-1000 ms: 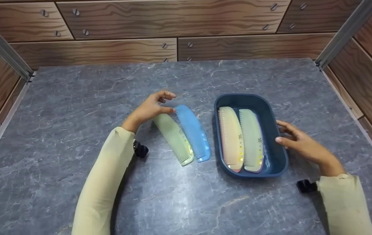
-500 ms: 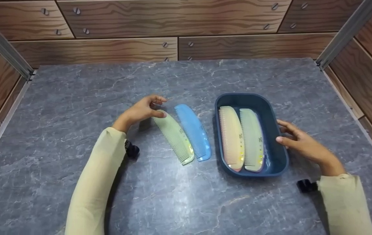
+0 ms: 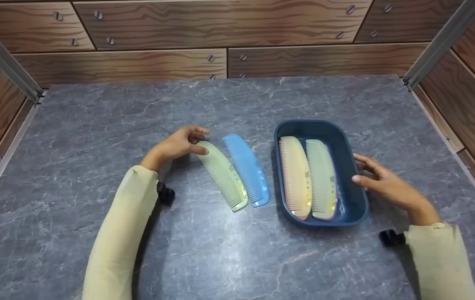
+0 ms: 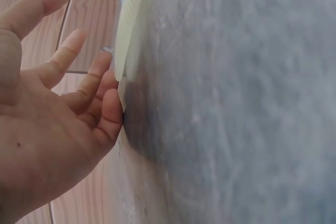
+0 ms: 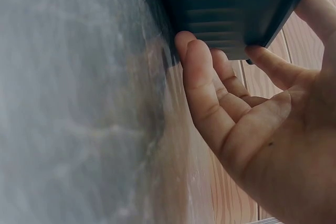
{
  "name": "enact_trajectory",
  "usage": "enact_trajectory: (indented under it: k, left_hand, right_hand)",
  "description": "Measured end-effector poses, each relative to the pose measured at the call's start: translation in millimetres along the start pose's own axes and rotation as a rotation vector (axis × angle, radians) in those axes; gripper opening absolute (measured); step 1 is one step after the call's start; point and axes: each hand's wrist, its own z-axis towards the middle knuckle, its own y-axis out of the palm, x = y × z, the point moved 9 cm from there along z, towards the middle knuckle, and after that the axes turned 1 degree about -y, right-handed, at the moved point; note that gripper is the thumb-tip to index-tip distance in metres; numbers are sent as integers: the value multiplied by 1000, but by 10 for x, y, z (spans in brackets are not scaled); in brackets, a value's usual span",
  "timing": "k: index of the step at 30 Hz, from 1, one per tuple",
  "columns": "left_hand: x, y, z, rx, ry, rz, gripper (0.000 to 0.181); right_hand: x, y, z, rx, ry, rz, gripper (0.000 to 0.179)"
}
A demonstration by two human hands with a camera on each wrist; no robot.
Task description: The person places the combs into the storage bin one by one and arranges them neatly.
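Note:
My left hand [image 3: 175,146] is at the far end of a pale green comb [image 3: 223,175] on the table, thumb over that end and fingers partly bent beyond it. In the left wrist view, thumb and fingers [image 4: 65,59] are spread apart; the comb [image 4: 131,22] lies past them, not gripped. A blue comb [image 3: 246,171] lies just right of it. My right hand [image 3: 391,189] holds the right rim of a dark blue plastic box [image 3: 361,204], thumb over the edge and fingers along the outer wall. Inside are a cream comb [image 3: 298,175] and another pale green comb [image 3: 321,179], side by side.
The grey marbled tabletop [image 3: 116,125] reaches back to wood-patterned panels [image 3: 221,25]. Metal posts [image 3: 441,46] stand at the back corners. A black wrist camera [image 3: 166,193] sits at each sleeve cuff.
My left hand has moved left and slightly nearer, from above the gap by the blue comb to the green comb's far end. My right hand, the box and the combs stay put.

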Motion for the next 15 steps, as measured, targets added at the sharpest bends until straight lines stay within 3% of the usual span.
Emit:
enact_trajectory:
  k: [15]
  left_hand:
    - [-166,-41,-51,-58,-41,121,65]
  right_hand:
    - [20,10,-1,-2,27,-15,65]
